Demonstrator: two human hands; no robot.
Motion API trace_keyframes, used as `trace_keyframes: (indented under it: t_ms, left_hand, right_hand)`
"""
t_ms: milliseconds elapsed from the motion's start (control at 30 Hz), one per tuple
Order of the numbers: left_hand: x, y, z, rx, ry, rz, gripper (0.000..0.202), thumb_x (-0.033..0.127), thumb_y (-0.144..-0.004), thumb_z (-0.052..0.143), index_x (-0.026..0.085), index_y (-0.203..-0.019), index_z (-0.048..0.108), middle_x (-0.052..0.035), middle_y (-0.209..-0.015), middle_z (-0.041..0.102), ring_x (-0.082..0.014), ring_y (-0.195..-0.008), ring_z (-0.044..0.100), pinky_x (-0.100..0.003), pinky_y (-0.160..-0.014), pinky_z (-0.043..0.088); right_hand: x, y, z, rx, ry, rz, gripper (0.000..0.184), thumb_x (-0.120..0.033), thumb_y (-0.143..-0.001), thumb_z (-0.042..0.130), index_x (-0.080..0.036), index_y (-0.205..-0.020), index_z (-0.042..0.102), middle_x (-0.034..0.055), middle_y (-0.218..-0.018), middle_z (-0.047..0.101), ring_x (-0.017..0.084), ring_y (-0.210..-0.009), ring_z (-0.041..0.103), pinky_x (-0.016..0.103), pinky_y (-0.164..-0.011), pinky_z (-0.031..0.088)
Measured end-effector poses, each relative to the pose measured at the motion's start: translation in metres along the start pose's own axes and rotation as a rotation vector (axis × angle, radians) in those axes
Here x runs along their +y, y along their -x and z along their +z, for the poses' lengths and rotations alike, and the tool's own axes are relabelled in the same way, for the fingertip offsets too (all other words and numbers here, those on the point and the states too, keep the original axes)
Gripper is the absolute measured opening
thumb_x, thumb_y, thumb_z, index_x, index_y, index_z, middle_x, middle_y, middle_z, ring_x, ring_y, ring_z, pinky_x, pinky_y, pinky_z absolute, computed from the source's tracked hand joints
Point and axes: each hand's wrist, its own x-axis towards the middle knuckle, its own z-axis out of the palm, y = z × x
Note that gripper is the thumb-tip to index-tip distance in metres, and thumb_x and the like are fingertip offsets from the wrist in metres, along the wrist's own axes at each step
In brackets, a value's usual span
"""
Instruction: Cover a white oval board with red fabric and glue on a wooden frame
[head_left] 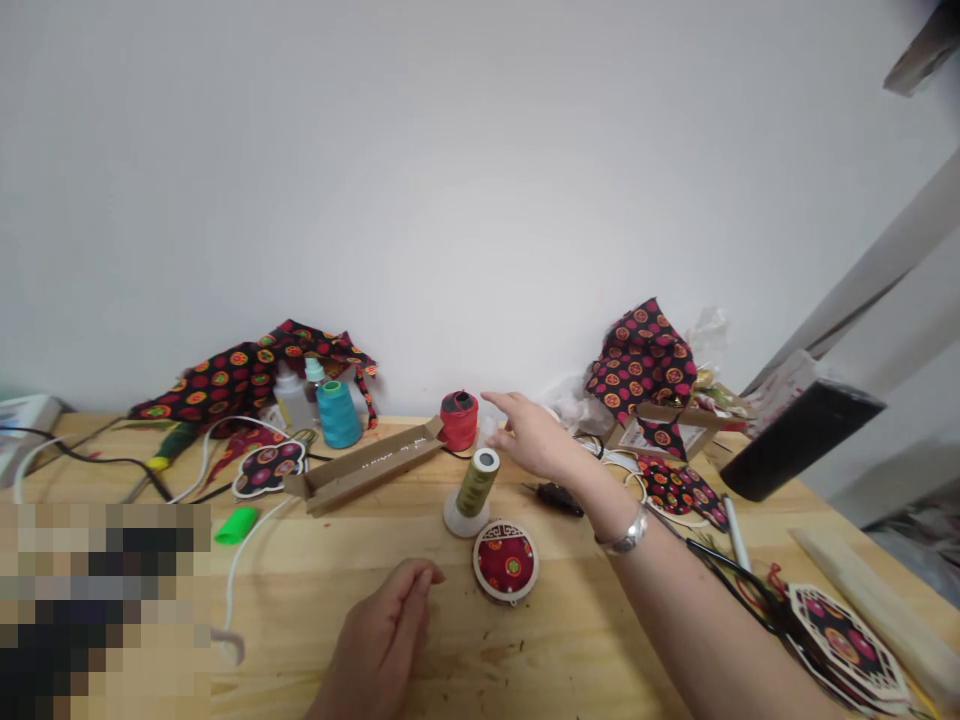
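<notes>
My right hand (531, 437) reaches across the table, thumb and fingers apart. Close to its fingertips stands a small translucent white object (488, 424), partly covered; whether they touch I cannot tell. Just left of it is a spool of red thread (459, 422). In front stands an olive-green thread spool (477, 486) on a white base. My left hand (390, 625) rests low near the table's front, thumb pressed to the curled fingers; anything inside is hidden. Between the hands lies a round wood-framed ornament (506, 562) with red patterned fabric.
A long cardboard box (375, 468) lies left of the spools, with a teal thread cone (339, 414) behind it. Patterned cloth (259, 365) heaps against the wall. Dark-handled scissors (731, 565) and an octagonal ornament (847, 640) lie right. A black cylinder (802, 440) leans there.
</notes>
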Motion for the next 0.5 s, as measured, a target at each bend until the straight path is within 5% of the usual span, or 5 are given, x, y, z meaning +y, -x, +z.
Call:
trace_keyframes:
  t_ms: [233,500]
  left_hand:
    - [0.001,0.001,0.004,0.035,-0.015,0.146,0.026,0.036,-0.09,0.039,0.025,-0.088,0.063,-0.0007,-0.079,0.075,-0.0176,-0.073,0.07,-0.021,-0.062,0.054]
    - [-0.001,0.001,0.004,0.082,-0.036,0.154,0.024,0.034,-0.089,0.041,0.025,-0.087,0.063,0.0002,-0.077,0.075,-0.0176,-0.069,0.071,-0.02,-0.058,0.054]
  right_hand:
    - [0.004,-0.01,0.01,-0.002,0.005,0.009,0.021,-0.018,-0.077,0.06,-0.023,-0.096,0.066,0.0014,-0.076,0.068,0.019,-0.072,0.062,0.03,-0.066,0.046]
    - [0.018,-0.03,-0.041,0.235,0.075,0.143,0.026,-0.021,-0.08,0.057,-0.015,-0.105,0.061,0.0045,-0.074,0.065,0.018,-0.069,0.059,0.03,-0.067,0.043]
